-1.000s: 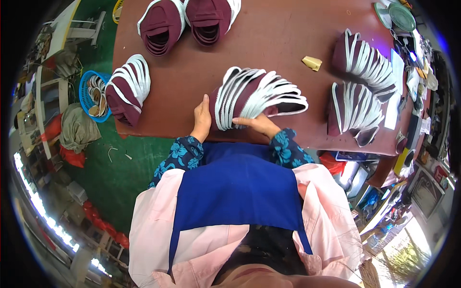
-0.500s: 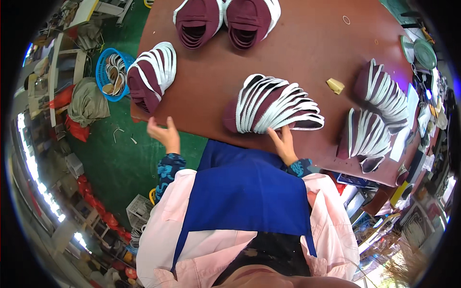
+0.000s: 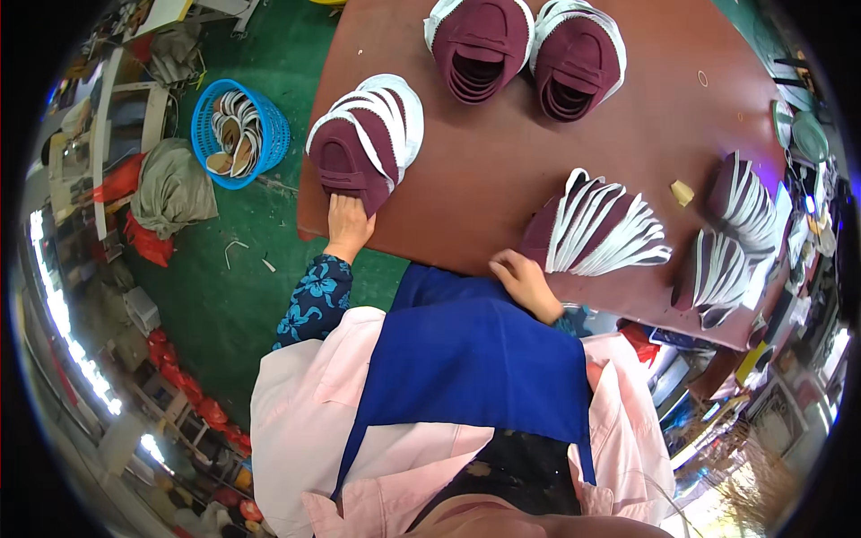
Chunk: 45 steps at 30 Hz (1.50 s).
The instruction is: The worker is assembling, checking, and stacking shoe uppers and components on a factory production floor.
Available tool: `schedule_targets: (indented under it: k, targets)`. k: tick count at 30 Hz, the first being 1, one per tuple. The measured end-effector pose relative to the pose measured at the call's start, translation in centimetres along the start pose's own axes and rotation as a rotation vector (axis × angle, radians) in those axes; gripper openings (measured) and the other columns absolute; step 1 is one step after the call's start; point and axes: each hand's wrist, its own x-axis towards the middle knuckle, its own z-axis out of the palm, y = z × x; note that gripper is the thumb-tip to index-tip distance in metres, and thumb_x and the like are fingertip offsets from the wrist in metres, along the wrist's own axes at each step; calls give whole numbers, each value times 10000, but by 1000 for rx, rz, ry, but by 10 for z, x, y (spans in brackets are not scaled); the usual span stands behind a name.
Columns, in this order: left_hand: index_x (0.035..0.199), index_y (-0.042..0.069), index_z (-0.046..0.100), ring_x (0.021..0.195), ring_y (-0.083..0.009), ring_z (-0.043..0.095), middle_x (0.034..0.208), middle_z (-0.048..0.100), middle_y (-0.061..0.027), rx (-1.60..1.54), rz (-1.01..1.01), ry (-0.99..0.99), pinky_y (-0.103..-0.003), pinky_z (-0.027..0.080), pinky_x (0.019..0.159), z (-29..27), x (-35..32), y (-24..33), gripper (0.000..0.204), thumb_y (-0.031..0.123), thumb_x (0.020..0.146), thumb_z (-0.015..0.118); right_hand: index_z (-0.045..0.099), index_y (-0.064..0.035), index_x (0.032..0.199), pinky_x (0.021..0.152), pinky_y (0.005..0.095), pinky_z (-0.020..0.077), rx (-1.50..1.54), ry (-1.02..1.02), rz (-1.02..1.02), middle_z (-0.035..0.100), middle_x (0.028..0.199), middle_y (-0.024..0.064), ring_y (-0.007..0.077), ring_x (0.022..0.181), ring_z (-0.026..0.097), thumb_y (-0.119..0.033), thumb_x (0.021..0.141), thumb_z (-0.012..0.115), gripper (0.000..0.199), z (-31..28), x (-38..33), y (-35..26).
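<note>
At the table's left edge stands a nested stack of maroon shoe uppers with white edging (image 3: 353, 148). My left hand (image 3: 350, 224) has its fingers tucked into the opening at the stack's near end and grips it; the fingertips are hidden inside. My right hand (image 3: 525, 280) hovers at the front table edge, loosely curled with fingers a little apart, and nothing shows in it. Just right of it lies a fanned stack of the same uppers (image 3: 599, 229). Two more upper stacks, one left (image 3: 480, 45) and one right (image 3: 581, 63), stand at the far side.
On the right of the brown table (image 3: 466, 188) lie two further fanned stacks (image 3: 746, 199) (image 3: 715, 276) and a small yellowish piece (image 3: 682, 192). A blue basket (image 3: 273, 134) holding white-edged pieces stands on the green floor to the left, near a grey-green cloth bundle (image 3: 170, 193).
My left hand has reached up to the left stack and taken hold of it. My right hand has come off the middle stack. The view has swung left, shifting the table rightward.
</note>
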Motion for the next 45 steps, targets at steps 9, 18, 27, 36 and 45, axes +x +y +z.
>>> schedule_targets:
  k: [9, 18, 27, 36, 45]
  targets:
    - [1259, -60, 583, 1101, -342, 668, 1170, 688, -215, -1139, 135, -441, -400, 514, 939, -236, 68, 70, 589, 203, 779, 801, 389, 37, 1470, 1134, 376, 364, 1058, -228, -35, 557, 1397, 125, 235, 1315, 498, -262, 925, 715, 701, 22, 90, -134]
    - [778, -10, 585, 608, -292, 579, 681, 525, -111, -765, 1078, 51, -372, 492, 550, -229, 103, 227, 543, 481, 743, 812, 589, 12, 1253, 861, 304, 521, 929, 553, 103, 683, 1049, 67, 185, 937, 653, -27, 745, 832, 565, -61, -106, -141]
    - [1114, 18, 614, 999, -325, 618, 1081, 622, -161, -1032, 559, -51, -367, 504, 903, -123, 111, 330, 262, 92, 871, 679, 630, 33, 1231, 969, 318, 463, 727, 1347, 255, 659, 1180, 92, 178, 1067, 612, -85, 841, 752, 426, -103, -181, -9]
    - [1380, -96, 479, 1273, -282, 529, 1373, 584, -182, -1403, -761, -416, -360, 386, 1067, 15, 70, 279, 711, 521, 1071, 309, 536, 15, 1343, 1035, 337, 445, 1020, 832, -54, 627, 1273, 77, 206, 1155, 591, -114, 817, 821, 612, -91, -45, 60]
    - [1221, 38, 582, 1126, -402, 541, 1147, 607, -200, -519, -72, -38, -474, 430, 963, -35, 106, 229, 310, 90, 915, 585, 548, 43, 1322, 1036, 338, 422, 701, 338, 122, 626, 1277, 100, 203, 1188, 563, -221, 888, 757, 549, -104, -65, 79]
